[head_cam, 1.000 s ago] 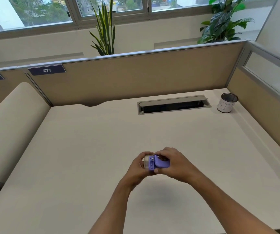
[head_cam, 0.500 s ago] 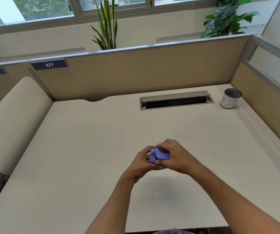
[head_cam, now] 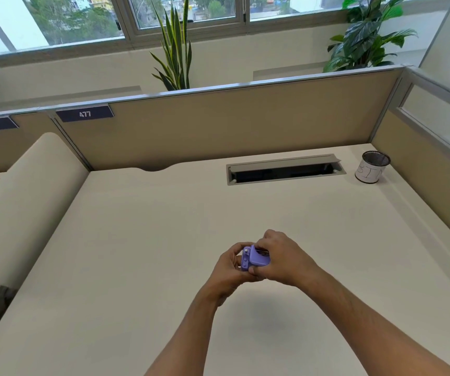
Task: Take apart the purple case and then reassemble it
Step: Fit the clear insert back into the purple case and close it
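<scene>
A small purple case [head_cam: 253, 258] is held above the middle of the cream desk [head_cam: 150, 240], between both hands. My left hand [head_cam: 230, 270] wraps it from the left and below, with fingers curled behind a flat purple end piece. My right hand [head_cam: 283, 257] covers it from the right, thumb under the case and fingers over its top. A dark gap shows along the top edge of the case under my right fingers. Most of the case is hidden by the hands.
A mesh pen cup [head_cam: 372, 170] with a white label stands at the back right corner. A grey cable slot [head_cam: 285, 169] is set into the desk's far side. Beige partition walls [head_cam: 232, 126] close the back and right; a rounded divider [head_cam: 23, 202] bounds the left.
The whitish part seen at the left end of the case a second ago is no longer visible. Both hands stay closed on the case, and my right fingers have shifted onto its top.
</scene>
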`<state>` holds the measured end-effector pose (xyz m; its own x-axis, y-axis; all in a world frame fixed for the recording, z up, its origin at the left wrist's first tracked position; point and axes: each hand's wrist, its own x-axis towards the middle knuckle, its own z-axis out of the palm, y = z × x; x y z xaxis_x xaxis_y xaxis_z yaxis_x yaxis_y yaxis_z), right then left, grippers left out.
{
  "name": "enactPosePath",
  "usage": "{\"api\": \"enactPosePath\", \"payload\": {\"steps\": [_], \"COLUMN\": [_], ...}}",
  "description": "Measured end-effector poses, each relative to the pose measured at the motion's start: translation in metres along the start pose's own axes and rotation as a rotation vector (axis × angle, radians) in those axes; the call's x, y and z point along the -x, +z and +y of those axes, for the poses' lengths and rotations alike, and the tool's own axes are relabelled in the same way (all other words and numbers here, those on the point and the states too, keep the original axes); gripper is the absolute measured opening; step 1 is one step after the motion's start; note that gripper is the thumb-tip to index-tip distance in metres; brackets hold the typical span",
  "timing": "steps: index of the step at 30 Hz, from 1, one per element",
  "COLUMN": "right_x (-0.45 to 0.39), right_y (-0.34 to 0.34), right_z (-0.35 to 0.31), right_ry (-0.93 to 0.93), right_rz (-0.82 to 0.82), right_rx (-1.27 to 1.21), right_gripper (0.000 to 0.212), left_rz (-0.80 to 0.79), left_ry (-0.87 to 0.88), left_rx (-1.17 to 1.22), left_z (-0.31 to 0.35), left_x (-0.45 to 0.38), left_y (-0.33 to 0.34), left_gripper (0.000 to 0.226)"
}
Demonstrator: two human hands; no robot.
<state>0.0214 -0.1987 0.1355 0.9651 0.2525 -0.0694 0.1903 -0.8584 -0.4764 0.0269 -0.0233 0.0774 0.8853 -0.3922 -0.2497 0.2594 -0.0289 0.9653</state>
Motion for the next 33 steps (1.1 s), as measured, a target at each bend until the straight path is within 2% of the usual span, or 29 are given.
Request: {"api": "enactPosePath", "payload": {"steps": [5, 8, 11, 13, 15, 19, 24, 33], "right_x": [-0.002, -0.005, -0.005, -0.003, -0.001, 0.006, 0.007, 0.001], "right_y": [0.001, -0.001, -0.007, -0.006, -0.004, 0.000, 0.002, 0.003], "right_z": [0.001, 0.004, 0.008, 0.014, 0.021, 0.027, 0.028, 0.025], "right_ry": [-0.001, -0.014, 0.081, 0.199, 0.314, 0.379, 0.448, 0.529], "right_rz": [-0.012, -0.043, -0.032, 0.041, 0.063, 0.004, 0.022, 0.088], "right_rx": [-0.026, -0.048, -0.379, -0.683, -0.861, -1.091, -1.159, -1.159], "right_gripper": [0.039, 0.054, 0.062, 0.048, 0.033, 0.031, 0.029, 0.031], "left_rz": [0.001, 0.006, 0.016, 0.035, 0.051, 0.059, 0.040, -0.018], "left_ry": [0.024, 0.034, 0.045, 0.060, 0.072, 0.061, 0.060, -0.013], "left_rx": [0.044, 0.074, 0.147, 0.196, 0.201, 0.173, 0.165, 0.309], "left_z": [0.003, 0.004, 0.007, 0.009, 0.010, 0.005, 0.001, -0.006], "left_x": [0.002, 0.001, 0.000, -0.001, -0.003, -0.002, -0.001, -0.001], "left_y": [-0.002, -0.005, -0.010, -0.013, -0.017, -0.018, -0.014, -0.013], "left_gripper": [0.069, 0.069, 0.069, 0.065, 0.062, 0.062, 0.061, 0.058]}}
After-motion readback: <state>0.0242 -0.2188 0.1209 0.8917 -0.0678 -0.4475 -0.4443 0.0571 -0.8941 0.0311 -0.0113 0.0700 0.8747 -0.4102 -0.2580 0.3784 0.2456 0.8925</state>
